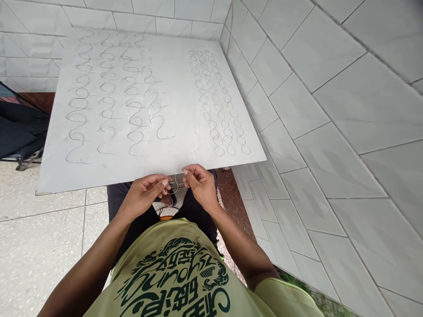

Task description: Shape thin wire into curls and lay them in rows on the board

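Observation:
My left hand (142, 197) and my right hand (200, 186) both pinch a thin bent wire (175, 185) between fingers and thumbs, just below the front edge of a white board (148, 172). The wire's curved loop hangs between my hands. Long wavy wires (79, 97) lie in several columns on the left part of the board. Tighter looped wires (214, 102) run in rows on its right part. My hands are close to the board's edge, and I cannot tell whether they touch it.
Grey-white wall tiles (330, 110) rise along the board's right and far sides. A dark bag (20, 127) sits beyond the left edge on a speckled tile floor (42, 237). My yellow-green printed T-shirt (172, 273) and dark trousers fill the bottom of the view.

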`<state>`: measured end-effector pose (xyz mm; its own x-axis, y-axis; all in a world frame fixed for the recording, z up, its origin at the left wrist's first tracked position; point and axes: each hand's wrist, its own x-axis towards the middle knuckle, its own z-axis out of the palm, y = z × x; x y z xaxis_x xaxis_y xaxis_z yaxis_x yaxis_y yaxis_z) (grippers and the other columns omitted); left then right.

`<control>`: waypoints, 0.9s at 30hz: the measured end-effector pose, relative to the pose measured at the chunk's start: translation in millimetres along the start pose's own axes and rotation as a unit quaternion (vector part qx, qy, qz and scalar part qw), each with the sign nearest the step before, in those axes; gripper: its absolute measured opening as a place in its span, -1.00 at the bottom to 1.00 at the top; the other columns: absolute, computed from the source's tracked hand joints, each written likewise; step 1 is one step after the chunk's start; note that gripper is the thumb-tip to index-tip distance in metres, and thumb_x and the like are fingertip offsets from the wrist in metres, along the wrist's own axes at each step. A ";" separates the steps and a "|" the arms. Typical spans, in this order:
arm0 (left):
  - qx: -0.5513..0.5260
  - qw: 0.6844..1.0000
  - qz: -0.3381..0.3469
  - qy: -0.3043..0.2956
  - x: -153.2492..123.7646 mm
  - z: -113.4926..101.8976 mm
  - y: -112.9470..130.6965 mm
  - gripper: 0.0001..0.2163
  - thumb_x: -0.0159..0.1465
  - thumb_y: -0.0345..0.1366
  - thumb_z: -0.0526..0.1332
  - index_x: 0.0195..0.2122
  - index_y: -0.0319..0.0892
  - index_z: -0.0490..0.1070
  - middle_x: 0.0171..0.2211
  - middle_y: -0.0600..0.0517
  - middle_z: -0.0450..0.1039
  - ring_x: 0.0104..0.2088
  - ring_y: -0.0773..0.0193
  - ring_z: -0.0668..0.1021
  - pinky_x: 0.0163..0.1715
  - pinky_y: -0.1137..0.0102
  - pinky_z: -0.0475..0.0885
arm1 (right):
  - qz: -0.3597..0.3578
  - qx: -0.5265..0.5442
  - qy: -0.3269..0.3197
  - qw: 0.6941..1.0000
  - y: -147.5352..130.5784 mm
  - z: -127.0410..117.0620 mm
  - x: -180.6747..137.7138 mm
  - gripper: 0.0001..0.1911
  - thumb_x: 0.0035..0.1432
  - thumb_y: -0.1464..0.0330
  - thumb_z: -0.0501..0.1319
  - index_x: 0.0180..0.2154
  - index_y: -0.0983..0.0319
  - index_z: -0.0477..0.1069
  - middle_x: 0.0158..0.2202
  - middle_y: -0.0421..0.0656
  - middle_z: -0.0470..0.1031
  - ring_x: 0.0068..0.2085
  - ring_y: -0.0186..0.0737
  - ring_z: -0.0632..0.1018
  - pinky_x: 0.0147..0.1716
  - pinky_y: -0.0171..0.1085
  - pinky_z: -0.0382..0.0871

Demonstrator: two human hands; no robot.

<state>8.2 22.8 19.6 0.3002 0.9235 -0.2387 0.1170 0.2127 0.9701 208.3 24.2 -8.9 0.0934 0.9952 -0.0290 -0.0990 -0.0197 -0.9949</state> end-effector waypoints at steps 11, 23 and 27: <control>-0.097 0.995 -0.032 -0.021 3.3 17.0 -7.0 -0.75 0.30 -0.11 0.37 -0.18 -0.19 0.63 -0.37 0.01 0.57 -0.45 0.35 0.53 -0.42 0.44 0.43 | 0.050 0.119 -0.073 0.989 -8.6 -9.1 9.0 -0.60 0.36 0.01 0.18 -0.11 0.18 0.57 -0.26 -0.12 0.57 -0.30 -0.20 0.58 -0.37 -0.25 0.49; -0.233 0.968 -0.084 -0.031 -1.6 38.1 -20.8 -0.71 0.24 -0.06 0.42 -0.30 -0.24 0.61 -0.38 -0.03 0.57 -0.51 0.35 0.53 -0.49 0.42 0.43 | -0.088 -0.074 -0.098 0.989 -2.8 -7.0 -21.3 -0.85 0.33 0.27 0.29 -0.19 0.11 0.65 -0.19 -0.10 0.58 -0.10 -0.13 0.58 -0.05 -0.15 0.47; -0.165 0.984 -0.068 -0.014 -6.4 37.0 -19.9 -0.67 0.26 0.00 0.38 -0.27 -0.21 0.60 -0.38 -0.04 0.58 -0.48 0.30 0.55 -0.45 0.39 0.46 | -0.127 -0.132 -0.094 0.978 -2.3 -6.3 -22.4 -0.84 0.37 0.32 0.23 -0.20 0.11 0.61 -0.19 -0.09 0.58 -0.13 -0.11 0.59 -0.09 -0.12 0.50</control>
<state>39.0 0.8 0.2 0.3296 0.8710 -0.3644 -0.1541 0.4304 0.8894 212.7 1.4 -6.6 -0.1048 0.9706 0.2168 0.1664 0.2320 -0.9584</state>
